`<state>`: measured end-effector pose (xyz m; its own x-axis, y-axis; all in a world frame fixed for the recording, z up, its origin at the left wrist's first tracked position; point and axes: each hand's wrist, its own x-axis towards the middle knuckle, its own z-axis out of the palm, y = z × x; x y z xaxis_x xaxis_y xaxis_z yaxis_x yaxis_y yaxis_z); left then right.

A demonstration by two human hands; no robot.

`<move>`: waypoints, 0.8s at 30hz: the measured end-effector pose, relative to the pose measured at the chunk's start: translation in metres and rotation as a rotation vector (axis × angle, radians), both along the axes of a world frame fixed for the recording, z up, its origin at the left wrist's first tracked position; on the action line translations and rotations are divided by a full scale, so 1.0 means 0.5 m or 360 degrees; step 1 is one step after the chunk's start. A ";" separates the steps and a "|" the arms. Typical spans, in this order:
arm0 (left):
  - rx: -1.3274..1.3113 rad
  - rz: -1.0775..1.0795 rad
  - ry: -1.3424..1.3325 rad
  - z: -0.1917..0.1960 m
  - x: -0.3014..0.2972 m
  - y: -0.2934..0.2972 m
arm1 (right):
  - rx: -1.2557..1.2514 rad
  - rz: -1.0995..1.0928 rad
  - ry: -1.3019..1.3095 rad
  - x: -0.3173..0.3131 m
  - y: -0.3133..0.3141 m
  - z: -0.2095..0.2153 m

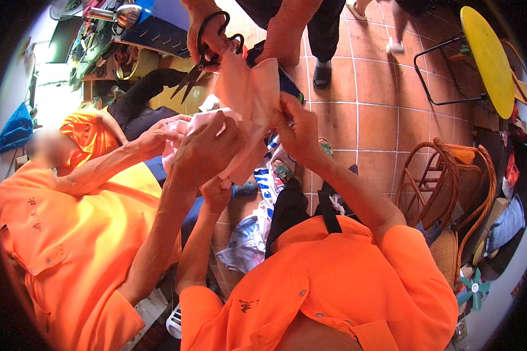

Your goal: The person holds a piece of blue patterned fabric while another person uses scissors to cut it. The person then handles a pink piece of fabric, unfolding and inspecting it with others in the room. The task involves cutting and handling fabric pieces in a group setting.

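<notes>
A piece of pale pink cloth [249, 88] is stretched in the middle among several hands. My right hand [298, 126] pinches its right edge. Lower down, my left hand [216, 196] closes on its bottom part, with the fingers partly hidden by the cloth and a co-worker's arm. That co-worker, on the left in orange, grips the cloth with both hands [208, 149]. Across from me, another person's hand [205, 35] holds black-handled scissors [201, 61], their blades apart and pointing down-left beside the cloth. The same person's other hand [284, 44] is at the cloth's top.
A white plastic bag with blue print [246, 243] lies on the tiled floor [375, 111] by my legs. Rattan chairs [445, 181] and a yellow round-topped folding stool [489, 61] stand at right. Another person in orange [85, 137] is at far left.
</notes>
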<state>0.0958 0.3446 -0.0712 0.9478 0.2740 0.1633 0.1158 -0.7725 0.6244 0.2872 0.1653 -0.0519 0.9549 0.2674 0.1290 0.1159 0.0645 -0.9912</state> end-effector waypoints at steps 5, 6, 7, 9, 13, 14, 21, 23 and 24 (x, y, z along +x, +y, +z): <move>0.0375 -0.0033 -0.0016 -0.034 -0.018 0.007 | -0.0234 0.0153 -0.0757 -0.025 0.005 0.003; 0.0460 -0.0026 -0.0058 -0.046 -0.023 0.009 | -0.0200 0.0176 -0.0921 -0.029 0.010 0.002; 0.0421 -0.0023 -0.0027 -0.053 -0.031 0.013 | -0.0132 0.0198 -0.0905 -0.033 0.016 0.001; 0.0343 -0.0019 0.0037 -0.057 -0.037 0.015 | -0.0125 0.0167 -0.0861 -0.041 0.027 -0.010; 0.0420 -0.0039 0.0054 -0.067 -0.049 0.017 | -0.0152 0.0214 -0.0708 -0.042 0.027 -0.006; 0.0335 -0.0037 0.0085 -0.061 -0.047 0.014 | -0.0144 0.0181 -0.0619 -0.039 0.025 0.001; 0.0190 -0.0044 0.0143 -0.015 -0.019 -0.016 | -0.0084 0.0041 -0.0102 0.026 0.043 0.013; 0.0344 -0.0044 0.0004 -0.034 -0.021 -0.018 | -0.0132 -0.0036 -0.0189 0.048 0.055 0.009; 0.0422 -0.0043 -0.0063 -0.041 -0.022 -0.018 | -0.0185 0.0016 -0.0222 0.061 0.059 0.008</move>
